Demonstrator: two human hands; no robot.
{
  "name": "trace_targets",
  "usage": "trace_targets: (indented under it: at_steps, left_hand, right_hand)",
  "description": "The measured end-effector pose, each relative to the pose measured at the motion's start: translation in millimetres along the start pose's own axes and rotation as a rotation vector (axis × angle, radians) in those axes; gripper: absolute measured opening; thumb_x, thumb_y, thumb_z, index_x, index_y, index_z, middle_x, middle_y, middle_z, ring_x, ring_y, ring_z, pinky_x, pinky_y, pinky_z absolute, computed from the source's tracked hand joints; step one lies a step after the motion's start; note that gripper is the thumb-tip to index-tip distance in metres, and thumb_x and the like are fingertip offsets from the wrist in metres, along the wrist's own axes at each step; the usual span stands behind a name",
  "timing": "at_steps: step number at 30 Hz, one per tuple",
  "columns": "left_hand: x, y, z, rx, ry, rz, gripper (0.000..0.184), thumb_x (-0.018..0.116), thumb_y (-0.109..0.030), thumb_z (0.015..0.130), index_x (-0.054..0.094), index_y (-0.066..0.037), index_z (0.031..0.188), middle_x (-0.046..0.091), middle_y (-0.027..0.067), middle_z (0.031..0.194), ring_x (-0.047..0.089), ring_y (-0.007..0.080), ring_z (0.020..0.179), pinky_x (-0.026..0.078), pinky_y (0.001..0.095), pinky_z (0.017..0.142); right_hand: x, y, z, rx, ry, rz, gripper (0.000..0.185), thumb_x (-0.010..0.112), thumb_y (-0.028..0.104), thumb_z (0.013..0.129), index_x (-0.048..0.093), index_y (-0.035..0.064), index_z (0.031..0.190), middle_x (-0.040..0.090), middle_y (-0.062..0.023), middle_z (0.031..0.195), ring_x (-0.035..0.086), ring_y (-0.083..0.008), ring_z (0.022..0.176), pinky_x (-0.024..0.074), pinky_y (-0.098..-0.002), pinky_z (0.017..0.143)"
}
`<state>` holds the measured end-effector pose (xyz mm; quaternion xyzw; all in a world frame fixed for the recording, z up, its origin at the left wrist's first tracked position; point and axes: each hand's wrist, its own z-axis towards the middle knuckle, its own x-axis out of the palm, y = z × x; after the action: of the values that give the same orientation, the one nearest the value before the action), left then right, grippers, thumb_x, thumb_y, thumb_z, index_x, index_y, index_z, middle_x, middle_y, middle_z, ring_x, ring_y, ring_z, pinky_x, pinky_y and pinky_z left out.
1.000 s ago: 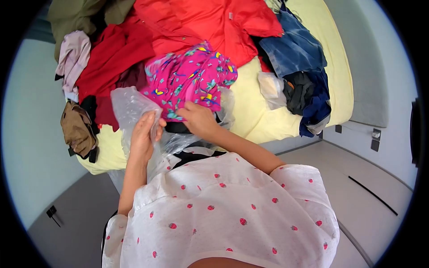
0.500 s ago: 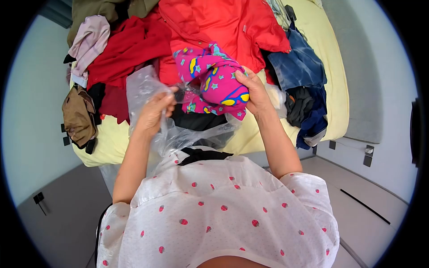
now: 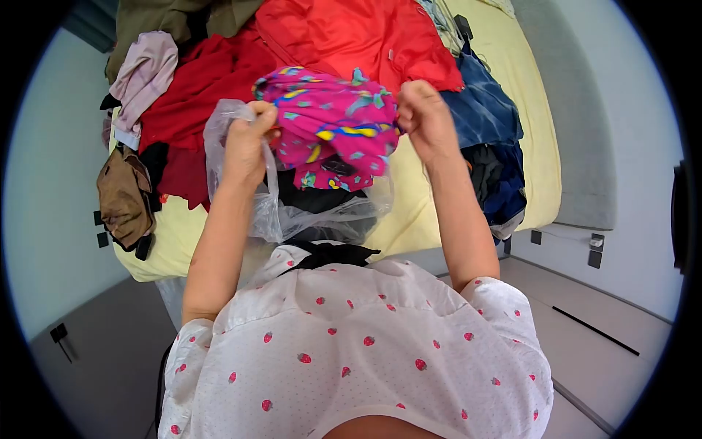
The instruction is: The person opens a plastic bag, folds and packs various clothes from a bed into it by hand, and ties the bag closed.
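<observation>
A bright pink cloth (image 3: pixel 336 121) patterned in yellow, blue and turquoise is stretched between my two hands. Its left edge is pinched in my left hand (image 3: pixel 248 143), which also has part of the clear plastic bag (image 3: pixel 270 212) against it. My right hand (image 3: pixel 428 121) is closed at the cloth's right edge, its fingertips slightly blurred. Below the pink cloth, a black item (image 3: pixel 314 196) lies in the open bag, near the bed's front edge.
Behind lie a red jacket (image 3: pixel 358 44) and a dark red garment (image 3: pixel 197 95). A pale pink garment (image 3: pixel 150 77) and brown one (image 3: pixel 124 197) are at the left. Denim (image 3: pixel 486 110) and navy clothes (image 3: pixel 510 183) lie right on the yellow bedsheet (image 3: pixel 417 212).
The pink cloth has been lifted off the bag and spread between both hands. My right hand moved right and up; my left hand rose and now grips the cloth's left side.
</observation>
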<state>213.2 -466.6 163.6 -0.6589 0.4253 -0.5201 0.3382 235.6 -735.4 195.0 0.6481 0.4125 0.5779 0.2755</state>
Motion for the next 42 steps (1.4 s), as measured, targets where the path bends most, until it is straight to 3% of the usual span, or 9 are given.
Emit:
trace_targets:
  at_steps: [5,12,15,22,31,34,36,40,42]
  left_hand:
    - [-56,3,1,-0.010,-0.142,-0.158,0.009,0.059,-0.016,0.080,0.054,-0.009,0.084,0.056,0.0016,0.084,0.055,0.0128,0.078,0.046,0.0293,0.075]
    - [-25,-28,-10,-0.023,-0.109,-0.327,0.011,0.057,-0.015,0.082,0.055,-0.005,0.088,0.056,0.0049,0.086,0.056,0.0178,0.079,0.049,0.0326,0.075]
    - [-12,-49,-12,0.037,-0.094,-0.339,0.013,0.056,-0.015,0.083,0.056,-0.004,0.089,0.057,0.0038,0.086,0.056,0.0173,0.082,0.048,0.0325,0.077]
    - [-10,-49,0,0.196,-0.033,0.072,0.035,0.059,-0.016,0.080,0.047,-0.002,0.109,0.055,0.0081,0.101,0.055,0.0150,0.089,0.045,0.0256,0.076]
    - [22,-10,4,-0.046,0.134,0.108,0.014,0.058,-0.012,0.080,0.056,-0.001,0.088,0.059,0.0026,0.078,0.055,0.0084,0.068,0.044,0.0220,0.064]
    - [11,-21,5,-0.082,0.117,-0.040,0.012,0.057,-0.013,0.082,0.055,-0.003,0.085,0.058,0.0010,0.076,0.054,0.0077,0.067,0.044,0.0214,0.064]
    - [5,-26,6,-0.094,0.118,-0.094,0.010,0.057,-0.014,0.082,0.054,-0.004,0.084,0.057,0.0002,0.077,0.054,0.0072,0.068,0.044,0.0214,0.065]
    - [14,-34,3,-0.127,0.187,-0.093,0.012,0.058,-0.013,0.081,0.053,-0.005,0.088,0.057,0.0004,0.081,0.054,0.0076,0.072,0.044,0.0220,0.069]
    - [22,-37,3,-0.131,0.204,-0.071,0.012,0.058,-0.012,0.081,0.053,-0.004,0.089,0.057,0.0009,0.082,0.055,0.0081,0.073,0.045,0.0224,0.070]
  right_hand:
    - [-28,39,22,-0.377,-0.244,-0.469,0.008,0.061,0.012,0.077,0.056,0.0063,0.081,0.055,-0.0008,0.065,0.051,-0.0083,0.059,0.0408,-0.0192,0.056]
    - [21,-90,10,-0.588,0.328,-1.320,0.040,0.070,0.022,0.063,0.057,0.0014,0.095,0.059,-0.0146,0.090,0.057,-0.0268,0.089,0.0434,-0.0325,0.080]
    - [43,-94,14,-0.277,0.298,-1.216,0.034,0.064,0.015,0.071,0.056,0.0011,0.100,0.061,-0.0101,0.090,0.058,-0.0219,0.087,0.0432,-0.0292,0.081]
    - [62,-38,18,0.215,0.270,0.109,0.021,0.048,0.012,0.086,0.056,0.0001,0.101,0.061,-0.0051,0.094,0.058,-0.0123,0.085,0.0456,-0.0269,0.077]
    - [57,-26,10,0.289,0.316,-0.318,0.026,0.054,0.031,0.084,0.058,0.0050,0.082,0.055,-0.0010,0.061,0.049,-0.0083,0.045,0.0387,-0.0194,0.042]
    - [31,-3,18,0.224,0.168,-0.591,0.028,0.058,0.031,0.080,0.058,0.0036,0.079,0.057,-0.0034,0.061,0.052,-0.0124,0.046,0.0393,-0.0234,0.042]
    - [4,13,26,-0.136,-0.154,-1.400,0.031,0.063,0.031,0.075,0.058,0.0001,0.079,0.060,-0.0095,0.066,0.057,-0.0196,0.052,0.0428,-0.0288,0.047]
    - [29,-20,21,-0.478,-0.036,-1.319,0.040,0.067,0.034,0.067,0.059,-0.0031,0.080,0.060,-0.0186,0.073,0.060,-0.0272,0.074,0.0452,-0.0370,0.065]
    - [57,-39,14,-0.137,0.186,-1.215,0.038,0.066,0.032,0.065,0.059,-0.0025,0.080,0.059,-0.0203,0.074,0.059,-0.0310,0.078,0.0443,-0.0385,0.069]
